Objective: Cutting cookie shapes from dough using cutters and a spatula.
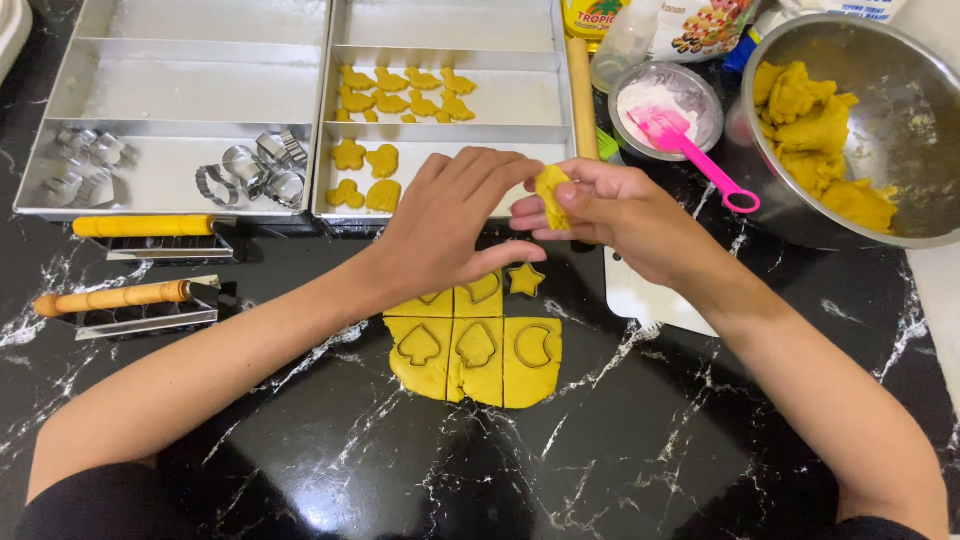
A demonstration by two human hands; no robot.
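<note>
My right hand (600,210) pinches a small scrap of yellow dough (549,190) between thumb and fingers, held above the black marble counter. My left hand (450,225) hovers palm-down with its fingers spread, touching the scrap with its fingertips and covering the upper part of a flat yellow dough sheet (480,350). The sheet is scored into squares with cutter outlines of a spade, a tree-like shape and a crescent. A cut-out dough star (526,280) lies just right of the sheet's top.
A metal tray (440,140) behind holds several shaped dough pieces; another tray (150,150) holds metal cutters (255,170). A steel bowl (870,120) of dough lumps stands at right, beside a flour bowl with pink scoop (690,140). Two wooden-handled scrapers (130,300) lie left. A rolling pin (581,90) lies between trays.
</note>
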